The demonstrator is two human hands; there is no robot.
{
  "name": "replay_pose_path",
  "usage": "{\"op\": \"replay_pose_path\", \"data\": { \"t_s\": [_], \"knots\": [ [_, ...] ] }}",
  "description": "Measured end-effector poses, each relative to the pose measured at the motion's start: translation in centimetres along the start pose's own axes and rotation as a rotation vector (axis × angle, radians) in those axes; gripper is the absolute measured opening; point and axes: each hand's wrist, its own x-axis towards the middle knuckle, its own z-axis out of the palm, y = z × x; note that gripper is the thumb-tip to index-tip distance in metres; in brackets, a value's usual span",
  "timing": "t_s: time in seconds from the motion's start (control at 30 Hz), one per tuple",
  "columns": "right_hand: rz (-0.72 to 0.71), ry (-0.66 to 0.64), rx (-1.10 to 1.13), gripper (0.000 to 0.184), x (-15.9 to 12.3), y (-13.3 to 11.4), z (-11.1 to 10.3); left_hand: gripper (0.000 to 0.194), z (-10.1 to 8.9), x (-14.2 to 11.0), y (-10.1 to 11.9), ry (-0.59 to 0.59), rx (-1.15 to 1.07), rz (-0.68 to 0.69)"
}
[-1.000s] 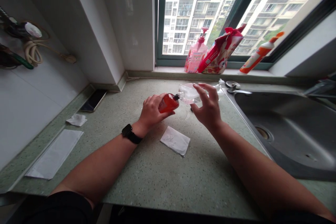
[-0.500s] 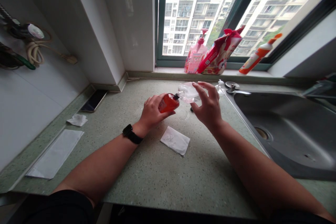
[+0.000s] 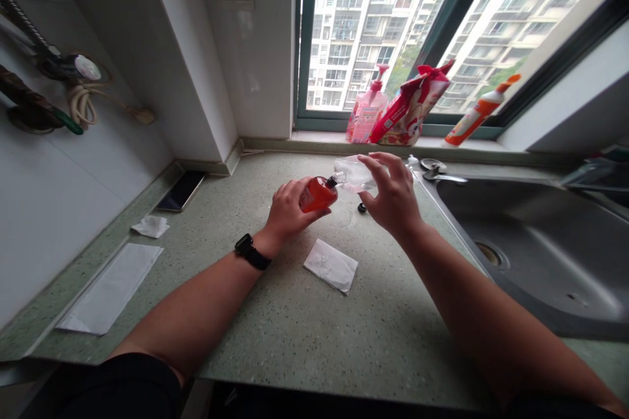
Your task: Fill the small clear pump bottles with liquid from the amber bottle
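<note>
By the left hand (image 3: 291, 208), in the head view, a red bottle (image 3: 318, 195) is gripped around its body, tilted above the counter (image 3: 275, 340). By the thumb and curved fingers of the right hand (image 3: 393, 193), a clear bottle (image 3: 351, 173) is held on its side, and the two necks are brought together, apparently touching. The red bottle can be judged stiff, smooth and fairly light, slippery if wet, so a hold low on the body is best taken, clear of the narrow neck; the clear one seems lighter and perhaps softer (its wall is too blurred to be sure). Near the right thumb, a black cap (image 3: 362, 207) is left lying, where it could be knocked. Nearer the body, a folded tissue (image 3: 331, 266) is seen, and the sink (image 3: 555, 229) is placed to the right, well apart from both bottles.
</note>
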Motion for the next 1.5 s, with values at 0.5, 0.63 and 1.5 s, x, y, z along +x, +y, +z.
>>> {"op": "replay_pose_path", "data": {
  "t_s": [0.5,0.63,1.5],
  "knots": [
    [-0.012,-0.101,-0.004,0.065,4.1,-1.2,-0.3,0.083,-0.3,0.5,-0.3,0.085,0.013,-0.065],
    [-0.036,-0.132,-0.001,0.066,4.9,-1.2,0.1,0.083,-0.3,0.5,-0.5,0.103,0.007,-0.084],
    [-0.035,-0.111,0.047,0.076,3.4,-0.8,0.7,0.079,1.0,-0.7,-0.4,0.095,-0.079,-0.12]
  ]
}}
